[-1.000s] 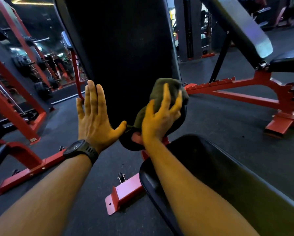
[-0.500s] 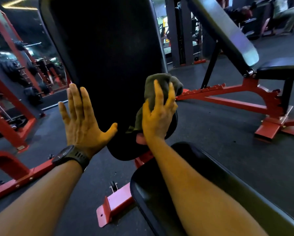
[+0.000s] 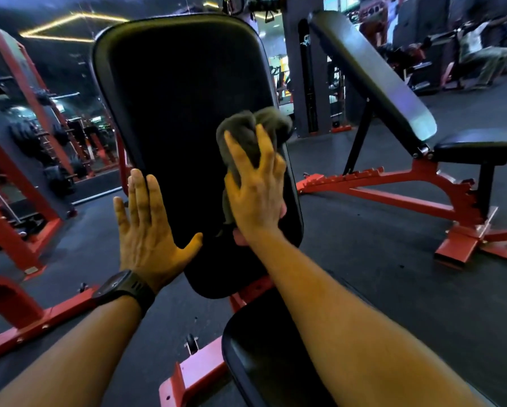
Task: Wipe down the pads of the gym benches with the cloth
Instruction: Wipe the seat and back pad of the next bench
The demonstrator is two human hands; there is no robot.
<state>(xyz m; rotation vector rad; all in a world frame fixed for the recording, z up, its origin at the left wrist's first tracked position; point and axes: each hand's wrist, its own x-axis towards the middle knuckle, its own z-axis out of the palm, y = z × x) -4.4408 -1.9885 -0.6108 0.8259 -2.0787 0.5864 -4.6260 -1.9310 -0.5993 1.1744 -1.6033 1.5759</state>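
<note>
Right hand presses cloth on back pad; left hand seemingly braces.

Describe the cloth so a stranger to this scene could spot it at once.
Find the tall black back pad standing upright in the middle. Near its right edge, the right hand presses a bunched cloth against it. It is the only soft, olive-grey thing among black pads and red frames.

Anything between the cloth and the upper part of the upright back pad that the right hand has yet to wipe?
Nothing visible. The right hand presses the bunched grey-green cloth against the black upright back pad; the pad above is bare.
</note>
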